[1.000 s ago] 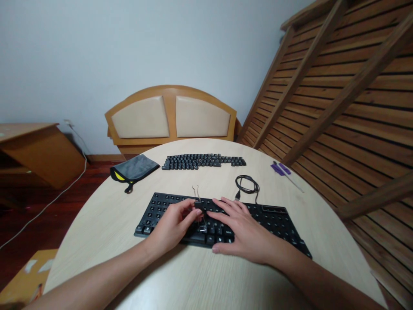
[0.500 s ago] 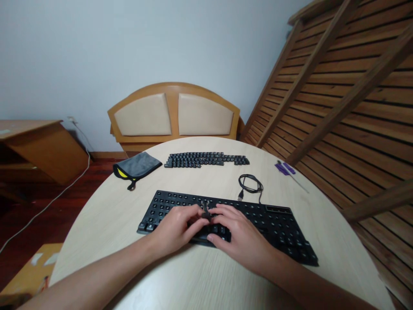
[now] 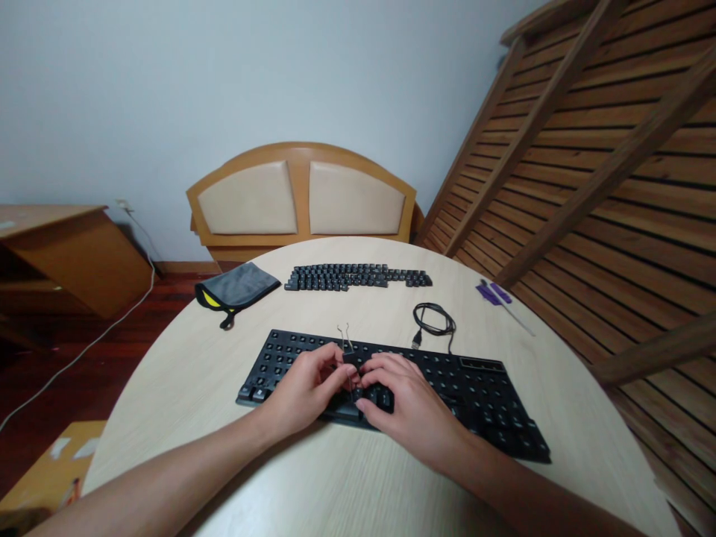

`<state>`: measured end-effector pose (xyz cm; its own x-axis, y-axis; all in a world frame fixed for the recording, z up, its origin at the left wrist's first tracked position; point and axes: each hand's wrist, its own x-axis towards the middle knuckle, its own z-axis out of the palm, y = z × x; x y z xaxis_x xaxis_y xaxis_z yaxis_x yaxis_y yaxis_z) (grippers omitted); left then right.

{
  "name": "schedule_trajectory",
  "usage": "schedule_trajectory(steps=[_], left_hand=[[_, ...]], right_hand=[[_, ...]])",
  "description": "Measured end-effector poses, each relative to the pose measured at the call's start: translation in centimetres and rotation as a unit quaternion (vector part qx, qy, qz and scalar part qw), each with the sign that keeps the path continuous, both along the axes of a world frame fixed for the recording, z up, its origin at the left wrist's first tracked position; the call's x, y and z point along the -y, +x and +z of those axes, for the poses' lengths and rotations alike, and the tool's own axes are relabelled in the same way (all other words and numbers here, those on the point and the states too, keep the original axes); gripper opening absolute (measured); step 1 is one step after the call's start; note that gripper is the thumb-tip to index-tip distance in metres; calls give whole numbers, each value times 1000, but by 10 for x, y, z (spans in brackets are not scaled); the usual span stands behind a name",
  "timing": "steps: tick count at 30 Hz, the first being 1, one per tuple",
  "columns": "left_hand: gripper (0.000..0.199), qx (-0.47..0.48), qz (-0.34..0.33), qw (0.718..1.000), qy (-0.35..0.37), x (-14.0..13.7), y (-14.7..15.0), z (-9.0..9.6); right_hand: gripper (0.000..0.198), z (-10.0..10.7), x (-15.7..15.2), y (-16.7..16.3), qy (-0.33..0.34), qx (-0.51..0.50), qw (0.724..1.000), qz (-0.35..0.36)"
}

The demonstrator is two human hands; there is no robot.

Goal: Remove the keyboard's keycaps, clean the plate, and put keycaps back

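2 bare hands work close together over a black keyboard [image 3: 497, 399] on a round table [image 3: 195, 388]. The left hand [image 3: 305, 382] pinches a wire puller [image 3: 350, 358]; the right hand [image 3: 411, 395] curls its fingers beside it, hold unclear. A tilted pull could slip and scratch the keyboard; the right fingers crowd it. Beyond lie a coiled cable [image 3: 417, 340], loose keycaps [image 3: 318, 280], grey cloth [image 3: 243, 285] and purple-handled tools [image 3: 488, 294].
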<state>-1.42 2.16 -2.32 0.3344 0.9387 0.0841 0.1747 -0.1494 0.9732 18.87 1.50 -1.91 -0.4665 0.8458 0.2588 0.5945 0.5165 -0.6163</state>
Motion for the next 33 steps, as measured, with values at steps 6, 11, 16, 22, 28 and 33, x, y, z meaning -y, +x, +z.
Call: schedule_trajectory(steps=[6, 11, 16, 22, 28, 33], left_hand=[[21, -25, 7, 998, 56, 5, 1, 8], [23, -22, 25, 998, 44, 5, 3, 11], [25, 33, 37, 999, 10, 4, 3, 10], [22, 29, 45, 998, 25, 4, 2, 10], [21, 25, 48, 998, 22, 7, 3, 8], [22, 30, 48, 998, 17, 9, 5, 7]], right_hand=[[20, -5, -1, 1, -9, -31, 999, -10], [25, -6, 0, 0, -40, -64, 997, -10], [20, -3, 0, 0, -62, -111, 992, 11], [14, 2, 2, 2, -23, -104, 994, 31], [15, 0, 1, 1, -7, -106, 994, -21], [18, -3, -2, 1, -21, -139, 990, -23]])
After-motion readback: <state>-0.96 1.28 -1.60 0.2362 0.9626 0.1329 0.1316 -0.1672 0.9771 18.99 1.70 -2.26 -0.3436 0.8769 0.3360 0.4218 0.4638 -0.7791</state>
